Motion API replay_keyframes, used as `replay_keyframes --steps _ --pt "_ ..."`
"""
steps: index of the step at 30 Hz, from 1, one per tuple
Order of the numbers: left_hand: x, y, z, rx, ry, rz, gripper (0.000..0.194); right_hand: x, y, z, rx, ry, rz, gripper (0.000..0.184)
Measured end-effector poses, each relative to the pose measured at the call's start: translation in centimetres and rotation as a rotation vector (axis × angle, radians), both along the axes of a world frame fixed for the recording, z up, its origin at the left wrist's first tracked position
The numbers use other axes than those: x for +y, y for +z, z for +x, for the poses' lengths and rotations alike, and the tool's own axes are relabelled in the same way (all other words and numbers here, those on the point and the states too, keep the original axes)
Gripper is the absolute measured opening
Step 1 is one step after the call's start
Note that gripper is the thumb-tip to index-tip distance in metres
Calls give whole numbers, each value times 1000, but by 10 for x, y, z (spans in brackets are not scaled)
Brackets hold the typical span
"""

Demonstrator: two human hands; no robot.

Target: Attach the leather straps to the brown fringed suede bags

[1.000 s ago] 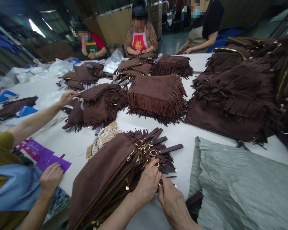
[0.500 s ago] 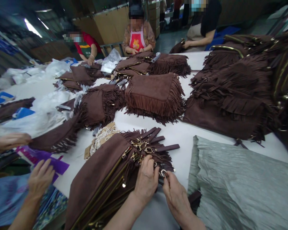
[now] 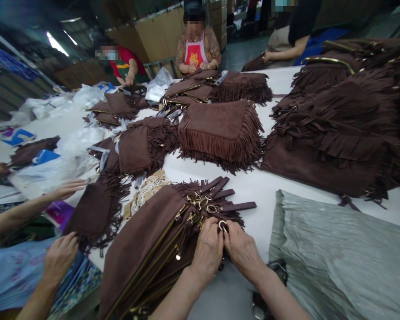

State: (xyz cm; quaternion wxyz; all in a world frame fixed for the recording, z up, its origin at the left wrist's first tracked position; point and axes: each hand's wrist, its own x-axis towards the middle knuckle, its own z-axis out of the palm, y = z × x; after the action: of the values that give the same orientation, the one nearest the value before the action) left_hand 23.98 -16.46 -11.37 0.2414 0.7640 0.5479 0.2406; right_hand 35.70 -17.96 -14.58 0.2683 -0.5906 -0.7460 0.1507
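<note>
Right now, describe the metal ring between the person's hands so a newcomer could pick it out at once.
On the white table, find the pile of brown zippered bags nearest the camera. At its right side, the person's left hand and right hand nearly meet. The metal ring shows between them, set apart from the gold-coloured clasps beyond by its paler, silvery look.

Soft, even light falls on the white bench (image 3: 246, 186), while the background sinks into gloom. Two pale strips (image 3: 57, 43) glow at upper left. Shadows on the brown bags (image 3: 216, 122) deepen almost to black (the fringes at far right nearly merge). Small glints mark the metal fittings (image 3: 212, 208). Wide-angle stretching slants the edges; distant figures (image 3: 195, 50) look soft, partly masked by pixel blocks.
</note>
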Motion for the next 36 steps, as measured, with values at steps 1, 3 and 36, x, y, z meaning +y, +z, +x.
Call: replay_keyframes --steps 1,3,36 --pt "0 0 0 -8 -4 -2 20 2 0 1 -10 21 5 21" --pt "1 -1 0 -24 -12 -10 22 4 1 3 -34 57 24 20" --pt "-69 -9 -39 332 -290 344 55 44 68 8 745 126 -588 6"
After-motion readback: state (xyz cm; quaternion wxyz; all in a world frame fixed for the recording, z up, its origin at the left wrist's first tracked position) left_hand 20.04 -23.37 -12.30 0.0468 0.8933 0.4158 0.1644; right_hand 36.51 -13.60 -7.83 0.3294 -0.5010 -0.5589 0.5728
